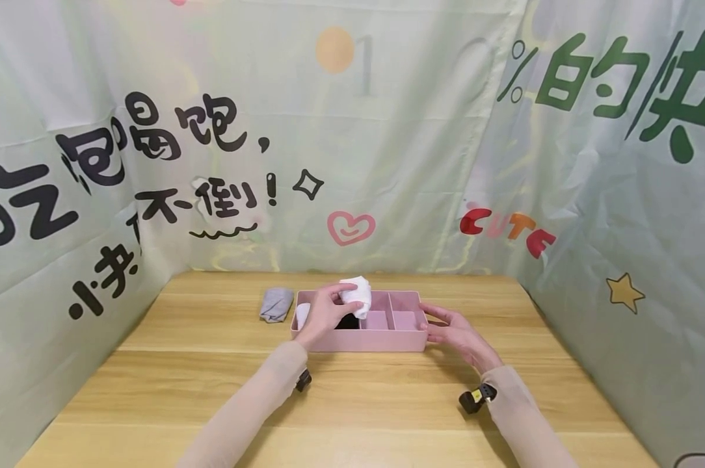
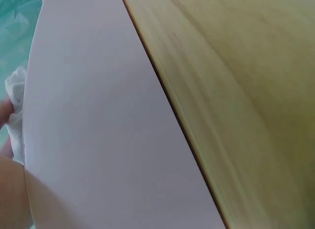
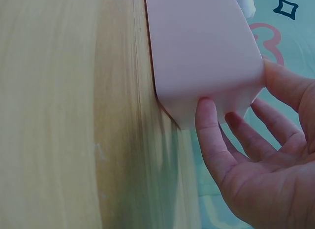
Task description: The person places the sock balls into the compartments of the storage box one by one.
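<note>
My left hand pinches a folded white cloth between thumb and fingers, above the middle of a pink divided box. A black cloth lies in a compartment beneath that hand, and another white cloth is in the leftmost one. In the left wrist view, the box wall hides most of the hand, with a bit of the white cloth showing. My right hand touches the box's right end, its fingers spread and lightly bent against the end wall.
A grey folded cloth lies on the wooden table, just left of the box. Printed fabric curtains enclose the table at the back and both sides. The two right compartments show bare pink floors.
</note>
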### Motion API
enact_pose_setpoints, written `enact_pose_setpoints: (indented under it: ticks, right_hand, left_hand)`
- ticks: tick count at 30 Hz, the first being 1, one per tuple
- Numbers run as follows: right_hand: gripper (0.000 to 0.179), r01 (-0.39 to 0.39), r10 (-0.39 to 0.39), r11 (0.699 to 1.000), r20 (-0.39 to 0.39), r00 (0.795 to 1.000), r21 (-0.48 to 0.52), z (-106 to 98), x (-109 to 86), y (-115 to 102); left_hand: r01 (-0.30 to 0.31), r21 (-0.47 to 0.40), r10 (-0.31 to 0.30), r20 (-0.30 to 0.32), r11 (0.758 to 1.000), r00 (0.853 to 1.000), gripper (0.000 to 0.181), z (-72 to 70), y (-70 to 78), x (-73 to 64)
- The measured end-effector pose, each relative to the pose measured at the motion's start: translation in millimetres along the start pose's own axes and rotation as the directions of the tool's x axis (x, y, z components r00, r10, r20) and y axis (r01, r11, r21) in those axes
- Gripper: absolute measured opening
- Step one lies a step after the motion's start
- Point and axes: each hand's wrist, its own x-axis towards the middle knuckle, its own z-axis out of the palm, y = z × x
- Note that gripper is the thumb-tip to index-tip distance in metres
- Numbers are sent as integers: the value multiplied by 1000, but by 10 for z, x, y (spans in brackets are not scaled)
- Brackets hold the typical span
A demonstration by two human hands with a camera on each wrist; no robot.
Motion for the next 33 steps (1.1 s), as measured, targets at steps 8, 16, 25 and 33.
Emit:
enact_pose_setpoints:
  ticks: [8, 16, 25, 33]
  right_hand:
    - [61, -15, 15, 1000, -2, 1000, -3, 2, -14, -35]
    - [61, -17, 17, 1000, -5, 1000, -2, -3, -16, -35]
    - [63, -12, 12, 1000, 12, 1000, 9, 10, -22, -36]
    - [64, -7, 7, 1000, 12, 1000, 17, 2, -28, -42]
  left_hand:
    - [53, 91, -58, 54, 994, 997, 44, 61, 2, 50]
    - [24, 108, -34, 93, 994, 995, 47, 136, 37, 75]
    - [69, 162, -81, 68, 984, 994, 47, 237, 22, 95]
    - [81, 242, -96, 53, 967, 994, 44, 265, 47, 91]
